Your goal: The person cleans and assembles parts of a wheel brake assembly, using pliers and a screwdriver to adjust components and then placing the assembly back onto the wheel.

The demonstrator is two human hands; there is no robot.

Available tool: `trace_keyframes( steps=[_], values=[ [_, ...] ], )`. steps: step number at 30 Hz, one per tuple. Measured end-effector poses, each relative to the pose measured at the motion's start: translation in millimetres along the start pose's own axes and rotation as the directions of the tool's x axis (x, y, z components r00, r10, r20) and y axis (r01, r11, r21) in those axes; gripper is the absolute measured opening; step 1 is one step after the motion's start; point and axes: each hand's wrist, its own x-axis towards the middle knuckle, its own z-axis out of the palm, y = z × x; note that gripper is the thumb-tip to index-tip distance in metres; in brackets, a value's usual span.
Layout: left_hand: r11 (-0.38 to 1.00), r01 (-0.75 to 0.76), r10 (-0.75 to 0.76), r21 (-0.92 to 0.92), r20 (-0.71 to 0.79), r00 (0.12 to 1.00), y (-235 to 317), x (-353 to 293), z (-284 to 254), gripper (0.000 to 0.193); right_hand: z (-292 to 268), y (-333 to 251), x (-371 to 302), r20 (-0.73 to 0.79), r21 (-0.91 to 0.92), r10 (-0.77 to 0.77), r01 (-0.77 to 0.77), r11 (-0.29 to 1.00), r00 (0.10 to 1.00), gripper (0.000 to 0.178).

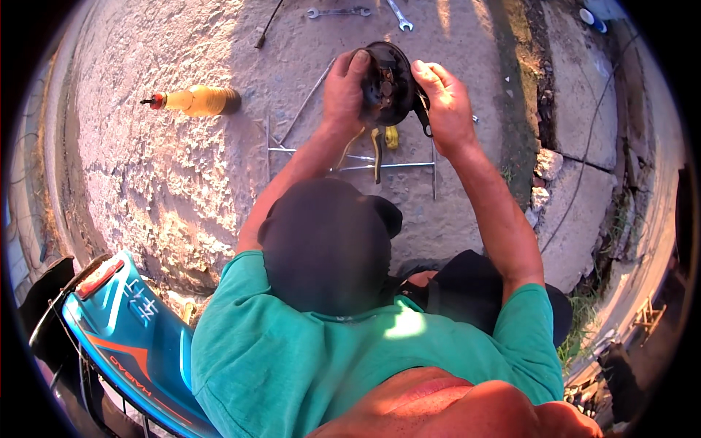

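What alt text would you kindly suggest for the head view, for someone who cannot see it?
The left hand and right hand of a person in a green shirt hold a dark round part over rough ground. Two wrenches lie beyond it, metal rods nearer, and an amber bottle is to the left.

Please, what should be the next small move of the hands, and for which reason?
Perhaps let the left hand alone support the round dark part, freeing the right hand: both hands are occupied at its sides, while two wrenches lie on the ground beyond it.
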Motion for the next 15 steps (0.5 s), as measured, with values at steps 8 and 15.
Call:
trace_keyframes(
  steps=[8,15],
  values=[
    [0.989,0.038,-0.036,-0.143,0.019,0.999,-11,-3,3,0.037,13,18,-13,-0.135,-0.085,-0.209,0.199,0.976,0.968,0.027],
    [0.999,0.036,-0.036,-0.028,0.024,0.999,0,-2,6,0.039,0,7,-2,-0.050,-0.082,-0.084,0.079,0.993,0.995,0.031]
  ],
)
